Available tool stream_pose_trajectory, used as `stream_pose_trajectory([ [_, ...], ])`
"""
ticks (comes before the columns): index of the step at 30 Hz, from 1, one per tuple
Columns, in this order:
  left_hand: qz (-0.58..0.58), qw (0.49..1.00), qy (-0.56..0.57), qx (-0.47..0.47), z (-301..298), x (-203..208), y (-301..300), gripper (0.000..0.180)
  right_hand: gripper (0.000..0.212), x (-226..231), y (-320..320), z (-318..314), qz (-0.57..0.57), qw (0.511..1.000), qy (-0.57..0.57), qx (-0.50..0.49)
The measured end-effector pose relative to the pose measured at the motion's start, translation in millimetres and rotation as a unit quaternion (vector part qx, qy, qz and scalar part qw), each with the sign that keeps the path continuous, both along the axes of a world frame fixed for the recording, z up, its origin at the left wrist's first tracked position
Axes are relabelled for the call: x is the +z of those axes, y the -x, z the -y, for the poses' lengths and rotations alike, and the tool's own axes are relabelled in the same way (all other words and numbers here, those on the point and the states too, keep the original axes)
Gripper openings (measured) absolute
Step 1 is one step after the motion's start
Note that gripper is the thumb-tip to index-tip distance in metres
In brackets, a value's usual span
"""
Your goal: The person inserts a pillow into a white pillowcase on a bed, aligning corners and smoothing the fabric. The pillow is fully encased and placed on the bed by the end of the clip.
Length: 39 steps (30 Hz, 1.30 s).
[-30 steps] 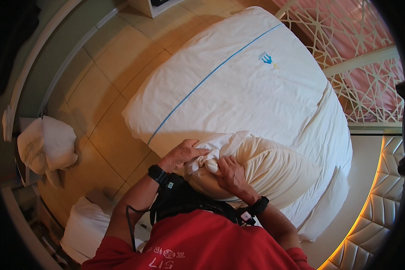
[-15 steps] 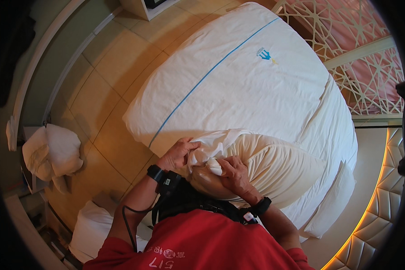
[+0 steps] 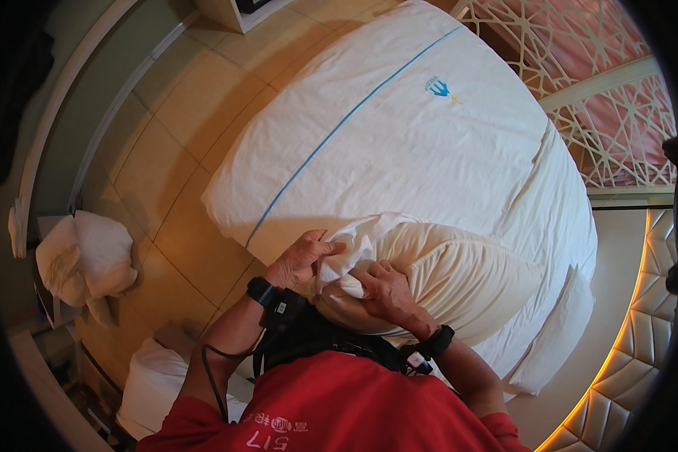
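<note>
A plump cream pillow (image 3: 459, 286) with deep creases rests at the near edge of the bed, close against my body. Around its left end lies a bunched white pillowcase (image 3: 365, 235). The fingers of my left hand (image 3: 300, 261) are closed on the gathered white cloth at its left side. To the right of it, my right hand (image 3: 390, 294) pinches another fold of the same cloth over the pillow's corner. Both hands are close together, with the fabric between them. How far the pillowcase covers the pillow underneath is hidden.
A white duvet (image 3: 399, 143) with a blue stripe covers the bed. A flat white pillow (image 3: 557, 331) lies near the padded headboard (image 3: 633, 361). White bedding (image 3: 102, 252) sits at left, more bedding (image 3: 154, 380) at lower left. A lattice screen (image 3: 595, 98) stands far right.
Both hands have shifted slightly over the pillow's corner, and the white cloth between them is bunched differently. My left fingers reach a little farther right. The pillow stays in place.
</note>
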<state>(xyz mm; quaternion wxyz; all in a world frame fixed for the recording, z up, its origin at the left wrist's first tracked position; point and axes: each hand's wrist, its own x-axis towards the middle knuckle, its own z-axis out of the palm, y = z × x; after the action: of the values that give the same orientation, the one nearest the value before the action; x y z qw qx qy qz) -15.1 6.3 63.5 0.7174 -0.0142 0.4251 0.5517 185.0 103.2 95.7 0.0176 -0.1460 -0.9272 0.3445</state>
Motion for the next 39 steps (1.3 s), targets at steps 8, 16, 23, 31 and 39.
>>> stream_pose_trajectory([
  [8,-0.018,0.999,-0.017,0.046,-0.5,1.6,-9.9,0.036,0.044,3.7,5.7,0.4,-0.111,0.990,0.054,-0.069],
  [16,-0.069,0.996,-0.004,0.058,-4.5,11.3,-25.7,0.042,0.037,5.3,7.6,-4.5,-0.110,0.990,0.072,-0.054],
  [23,0.048,0.991,0.037,0.115,-6.1,1.7,-15.8,0.032,0.026,-0.8,6.5,-1.7,-0.096,0.993,0.050,-0.047],
  [31,0.037,0.999,-0.018,0.033,-7.0,10.3,-10.0,0.043,0.029,-14.4,3.9,-0.9,-0.085,0.995,0.034,-0.032],
  [39,-0.045,0.993,-0.054,-0.095,-9.3,22.8,-4.2,0.061,0.028,-21.3,1.6,-1.9,-0.080,0.994,0.063,-0.050],
])
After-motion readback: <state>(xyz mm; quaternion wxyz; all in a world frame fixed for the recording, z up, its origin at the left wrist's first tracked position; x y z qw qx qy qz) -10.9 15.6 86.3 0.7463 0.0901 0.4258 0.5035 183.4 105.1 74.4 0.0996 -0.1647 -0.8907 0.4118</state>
